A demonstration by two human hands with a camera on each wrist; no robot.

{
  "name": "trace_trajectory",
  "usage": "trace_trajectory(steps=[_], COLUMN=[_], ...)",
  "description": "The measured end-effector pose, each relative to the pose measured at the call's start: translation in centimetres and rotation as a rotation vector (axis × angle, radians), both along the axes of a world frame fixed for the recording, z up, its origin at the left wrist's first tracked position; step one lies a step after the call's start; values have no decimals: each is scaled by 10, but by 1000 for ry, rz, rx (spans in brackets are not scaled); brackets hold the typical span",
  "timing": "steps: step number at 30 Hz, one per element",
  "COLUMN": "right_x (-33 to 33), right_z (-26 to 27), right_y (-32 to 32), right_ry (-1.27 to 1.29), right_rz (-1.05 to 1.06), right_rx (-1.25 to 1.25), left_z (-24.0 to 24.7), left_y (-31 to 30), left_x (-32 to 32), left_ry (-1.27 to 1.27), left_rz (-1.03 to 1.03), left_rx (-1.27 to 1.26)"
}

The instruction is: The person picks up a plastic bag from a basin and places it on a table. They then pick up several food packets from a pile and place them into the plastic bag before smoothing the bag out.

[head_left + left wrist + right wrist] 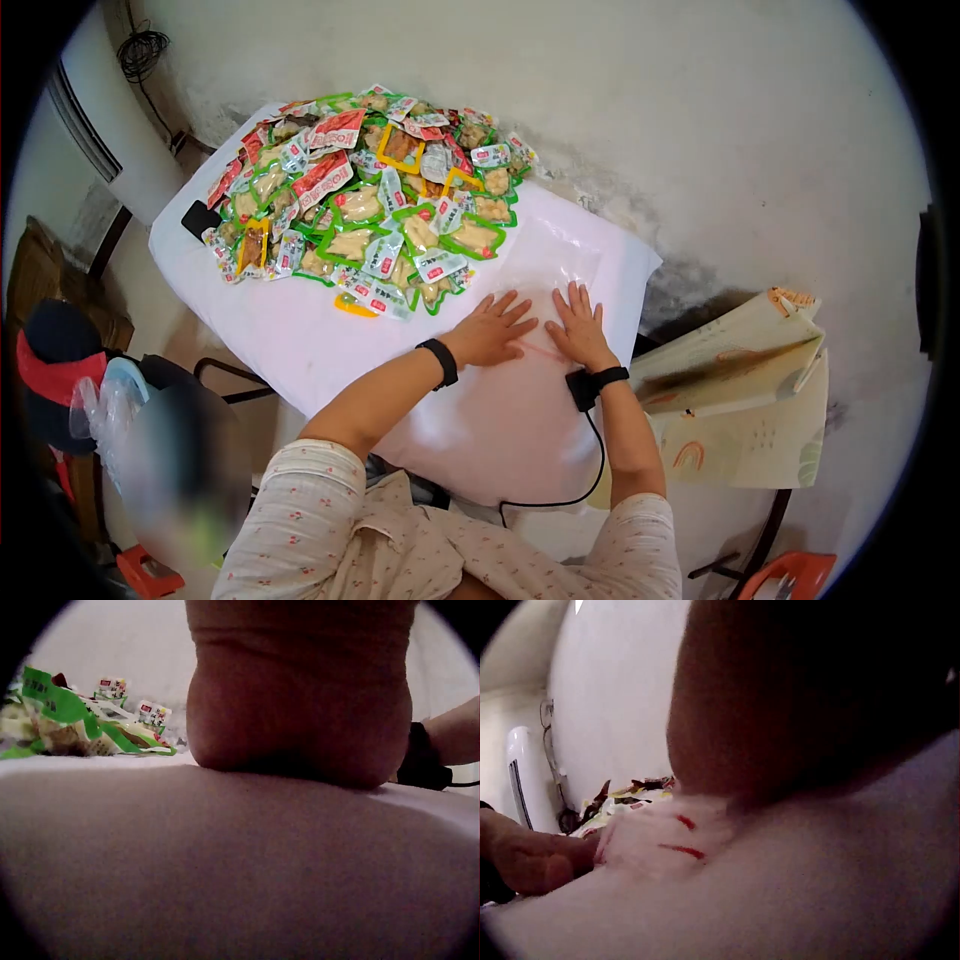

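Note:
A clear plastic bag with red marks lies flat on the white-covered table; its red marks also show on the bag in the right wrist view. My left hand rests palm down at the bag's left side, fingers spread. Beside it my right hand presses on the bag's right side, fingers straight and apart. The left wrist view shows the heel of my left hand on the cloth. Left of both hands lies a large pile of sealed food packets, green, red and yellow edged.
A black object sits at the table's left edge. On the right stands a folded patterned sheet. A blurred person-like shape and an orange stool are at lower left. A black cable hangs from my right wrist.

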State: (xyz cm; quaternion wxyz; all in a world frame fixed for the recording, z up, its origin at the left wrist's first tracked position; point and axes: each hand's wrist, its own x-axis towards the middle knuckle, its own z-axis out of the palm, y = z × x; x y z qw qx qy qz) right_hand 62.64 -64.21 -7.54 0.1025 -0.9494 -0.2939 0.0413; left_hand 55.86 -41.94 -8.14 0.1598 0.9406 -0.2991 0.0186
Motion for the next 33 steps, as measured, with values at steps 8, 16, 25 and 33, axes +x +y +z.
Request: trace_trajectory(steps=[8,16,25,33], right_x=[-14,7,-144,-177], right_z=[1,-37,1,6], right_y=[13,-10,94,160], right_ry=[0,21,207,251], right_rz=[-59,-201,-111,174], right_rx=[-52,682,1064,830], left_z=[-19,33,101,138], left_y=[4,16,240,441], left_x=[1,-71,-359,-556], left_ry=[-209,-129,-66,-539], left_rz=[2,24,1020,1840], left_rx=[-76,-371,-558,-378])
